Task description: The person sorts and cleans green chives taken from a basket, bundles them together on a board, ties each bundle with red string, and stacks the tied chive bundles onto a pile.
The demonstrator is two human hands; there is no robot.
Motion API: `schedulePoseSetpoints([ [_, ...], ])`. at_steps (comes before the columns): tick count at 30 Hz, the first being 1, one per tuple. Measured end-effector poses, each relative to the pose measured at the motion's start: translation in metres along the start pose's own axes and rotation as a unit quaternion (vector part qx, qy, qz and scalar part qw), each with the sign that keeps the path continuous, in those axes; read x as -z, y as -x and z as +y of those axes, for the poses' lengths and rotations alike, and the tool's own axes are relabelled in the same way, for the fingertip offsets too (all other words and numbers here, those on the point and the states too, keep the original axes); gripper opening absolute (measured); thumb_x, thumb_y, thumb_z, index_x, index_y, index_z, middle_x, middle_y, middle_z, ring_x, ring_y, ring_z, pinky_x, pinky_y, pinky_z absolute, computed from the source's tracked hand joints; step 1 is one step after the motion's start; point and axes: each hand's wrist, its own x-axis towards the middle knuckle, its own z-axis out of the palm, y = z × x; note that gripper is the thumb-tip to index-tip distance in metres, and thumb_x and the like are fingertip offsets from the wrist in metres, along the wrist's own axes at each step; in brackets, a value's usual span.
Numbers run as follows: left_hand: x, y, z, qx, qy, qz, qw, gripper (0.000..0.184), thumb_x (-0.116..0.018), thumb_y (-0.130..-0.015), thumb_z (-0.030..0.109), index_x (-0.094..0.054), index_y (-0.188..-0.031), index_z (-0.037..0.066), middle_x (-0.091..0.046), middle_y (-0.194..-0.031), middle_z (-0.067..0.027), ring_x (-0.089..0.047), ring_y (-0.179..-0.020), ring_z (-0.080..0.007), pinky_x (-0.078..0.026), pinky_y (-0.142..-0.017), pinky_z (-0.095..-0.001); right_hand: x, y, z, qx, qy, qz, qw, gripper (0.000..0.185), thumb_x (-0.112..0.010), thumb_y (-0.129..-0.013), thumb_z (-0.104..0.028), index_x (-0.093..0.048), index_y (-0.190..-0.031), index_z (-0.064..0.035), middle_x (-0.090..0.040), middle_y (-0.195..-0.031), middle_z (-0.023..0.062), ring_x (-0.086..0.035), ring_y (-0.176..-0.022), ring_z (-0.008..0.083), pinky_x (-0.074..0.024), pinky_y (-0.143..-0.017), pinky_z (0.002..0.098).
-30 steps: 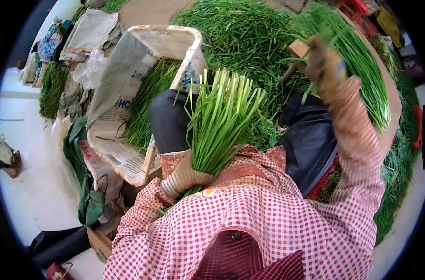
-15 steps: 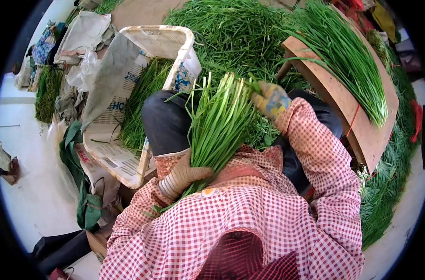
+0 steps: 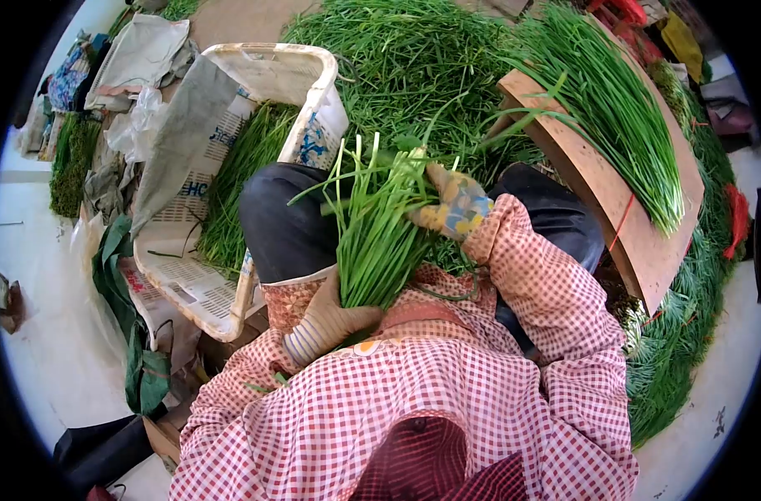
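A bunch of Chinese chives (image 3: pixel 380 259) rests across my lap, its pale stem ends pointing away from me. Around its leafy end my left hand (image 3: pixel 334 316), in a light glove with a striped cuff, is closed. My right hand (image 3: pixel 457 204), in a glove with a blue and yellow pattern, presses its curled fingers against the stems near their pale ends. A few loose blades stick out sideways between the bunch and that hand. Exactly which stalks the right fingers pinch is partly hidden.
On the left stands a white plastic basket (image 3: pixel 320 104), lined with printed sheets and holding more chives (image 3: pixel 238 192). A large heap of green blades (image 3: pixel 414 63) lies ahead. At the right, a wooden board (image 3: pixel 677 242) carries a neat row of chives (image 3: pixel 602 108).
My right hand has moved left and down, from beside the stem ends onto the bunch. Several blades now splay sideways there. My left hand keeps its hold, and the view has shifted slightly.
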Motion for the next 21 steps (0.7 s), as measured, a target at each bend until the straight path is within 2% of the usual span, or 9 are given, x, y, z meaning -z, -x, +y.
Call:
schedulePoseSetpoints([
  [8, -0.017, 0.012, 0.012, -0.008, -0.006, -0.015, 1.0, 0.063, -0.064, -0.084, 0.017, -0.033, -0.138, 0.005, -0.057, -0.129, -0.0065, -0.05, -0.12, -0.0165, -0.038, -0.107, -0.033, 0.006, -0.019, -0.004, -0.095, 0.217, -0.115, 0.965, 0.075, -0.065, -0.081, -0.044, -0.04, -0.14, -0.0061, -0.05, -0.13, 0.019, -0.051, -0.118, 0.034, -0.0453, -0.094, 0.0447],
  [9, -0.019, 0.015, 0.015, 0.003, -0.056, -0.007, 0.998, 0.056, -0.059, -0.087, 0.018, -0.036, -0.137, 0.004, -0.056, -0.129, -0.0072, -0.049, -0.122, -0.018, -0.037, -0.108, -0.0356, 0.001, -0.016, 0.011, -0.084, 0.028, -0.123, 0.988, 0.07, -0.062, -0.084, -0.04, -0.037, -0.141, -0.0071, -0.049, -0.132, 0.0175, -0.05, -0.12, 0.0326, -0.0437, -0.097, 0.0441],
  [12, -0.02, 0.004, 0.009, 0.117, 0.02, 0.021, 0.993, 0.042, -0.046, -0.094, 0.018, -0.045, -0.133, 0.004, -0.057, -0.129, -0.0092, -0.047, -0.126, -0.0227, -0.035, -0.111, -0.0438, -0.027, -0.03, 0.076, 0.118, 0.032, -0.177, 0.977, 0.053, -0.054, -0.093, -0.027, -0.038, -0.14, -0.0094, -0.047, -0.137, 0.0121, -0.049, -0.119, 0.0293, -0.0395, -0.102, 0.0416],
  [13, -0.003, -0.011, -0.048, -0.026, -0.002, 0.001, 1.0, 0.04, -0.045, -0.094, 0.017, -0.047, -0.132, 0.004, -0.057, -0.129, -0.0098, -0.047, -0.126, -0.0237, -0.034, -0.112, -0.0455, -0.042, -0.032, 0.1, 0.136, -0.115, -0.124, 0.976, 0.053, -0.056, -0.092, -0.025, -0.039, -0.139, -0.0089, -0.046, -0.137, 0.012, -0.049, -0.118, 0.0286, -0.039, -0.104, 0.0402],
  [16, 0.001, -0.013, -0.051, -0.112, 0.016, -0.01, 0.994, 0.061, -0.062, -0.082, 0.014, -0.038, -0.137, 0.004, -0.058, -0.125, -0.0104, -0.052, -0.117, -0.0209, -0.041, -0.102, -0.0377, -0.025, -0.031, 0.067, 0.085, 0.133, -0.098, 0.983, 0.05, -0.056, -0.09, -0.009, -0.039, -0.136, -0.0035, -0.045, -0.137, 0.0158, -0.049, -0.118, 0.0297, -0.0425, -0.104, 0.0403],
  [18, 0.0, -0.011, -0.035, -0.062, 0.053, -0.005, 0.997, 0.09, -0.08, -0.07, 0.014, -0.028, -0.142, 0.004, -0.059, -0.121, -0.0104, -0.057, -0.109, -0.017, -0.047, -0.092, -0.0284, -0.004, -0.036, 0.051, -0.134, -0.123, -0.069, 0.981, 0.04, -0.052, -0.091, -0.001, -0.043, -0.13, 0.0011, -0.045, -0.133, 0.0219, -0.052, -0.113, 0.0296, -0.0471, -0.101, 0.038],
  [19, 0.001, -0.011, -0.034, -0.071, 0.044, -0.014, 0.996, 0.09, -0.08, -0.069, 0.013, -0.028, -0.142, 0.004, -0.059, -0.122, -0.0104, -0.056, -0.109, -0.017, -0.047, -0.093, -0.0287, -0.001, -0.049, 0.056, -0.171, -0.449, 0.075, 0.874, 0.034, -0.05, -0.092, -0.001, -0.046, -0.125, 0.0025, -0.049, -0.127, 0.0228, -0.056, -0.104, 0.0272, -0.0517, -0.094, 0.0369],
  [20, 0.0, -0.008, -0.026, -0.075, 0.038, -0.02, 0.996, 0.09, -0.079, -0.069, 0.013, -0.028, -0.142, 0.004, -0.059, -0.122, -0.0104, -0.056, -0.109, -0.0169, -0.047, -0.093, -0.0289, 0.004, -0.064, 0.064, -0.188, -0.713, 0.209, 0.642, 0.027, -0.047, -0.094, 0.0, -0.048, -0.121, 0.0039, -0.053, -0.12, 0.0237, -0.06, -0.095, 0.0249, -0.0563, -0.087, 0.0359],
  [21, 0.0, -0.005, -0.018, -0.078, 0.033, -0.026, 0.996, 0.089, -0.079, -0.069, 0.013, -0.028, -0.142, 0.003, -0.058, -0.122, -0.0104, -0.056, -0.109, -0.0169, -0.047, -0.093, -0.029, 0.034, -0.073, 0.084, -0.062, -0.734, 0.107, 0.668, 0.023, -0.048, -0.094, -0.002, -0.05, -0.117, 0.0046, -0.056, -0.112, 0.0216, -0.061, -0.086, 0.0224, -0.0586, -0.079, 0.035],
])
